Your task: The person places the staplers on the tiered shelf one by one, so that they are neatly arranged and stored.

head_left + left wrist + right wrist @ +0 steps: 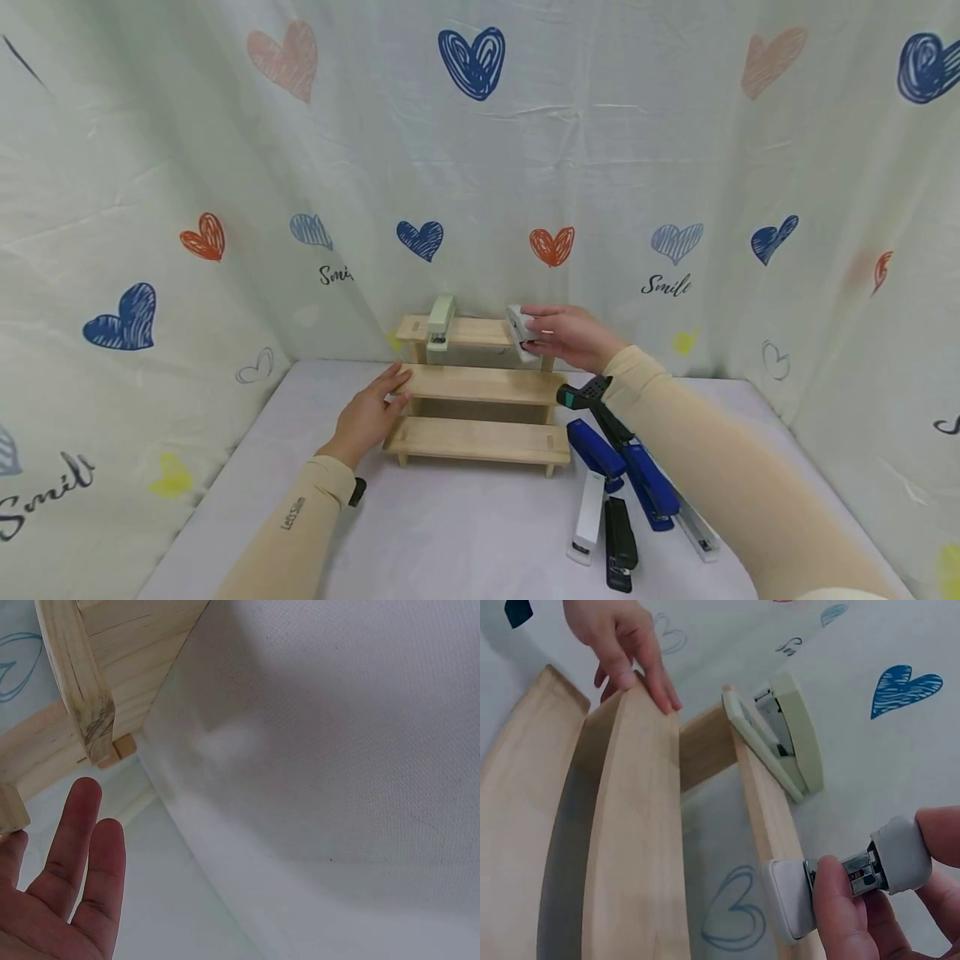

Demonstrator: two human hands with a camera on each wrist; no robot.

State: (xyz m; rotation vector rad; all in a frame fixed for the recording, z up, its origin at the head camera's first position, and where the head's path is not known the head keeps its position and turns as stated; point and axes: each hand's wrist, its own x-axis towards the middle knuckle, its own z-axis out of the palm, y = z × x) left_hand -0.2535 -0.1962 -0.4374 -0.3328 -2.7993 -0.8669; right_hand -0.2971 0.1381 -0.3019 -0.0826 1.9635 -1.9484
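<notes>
A light wooden three-step rack (480, 383) stands on the table. My left hand (372, 414) rests on the left end of its middle shelf, with fairly straight fingers (107, 862) in the left wrist view. At the right end of the top shelf, my right hand (573, 335) holds a white stapler (521, 332) between thumb and fingers. In the right wrist view the stapler's base (789, 901) overlaps the shelf edge, and metal shows between its two halves. A pale green stapler (441, 322) sits at the top shelf's left end.
Right of the rack lie several staplers: a blue one (596, 448), another blue one (651, 487), a white one (587, 518) and a black one (620, 546). A black-handled tool (600, 404) lies under my right forearm. A heart-printed curtain (480, 167) hangs behind the rack.
</notes>
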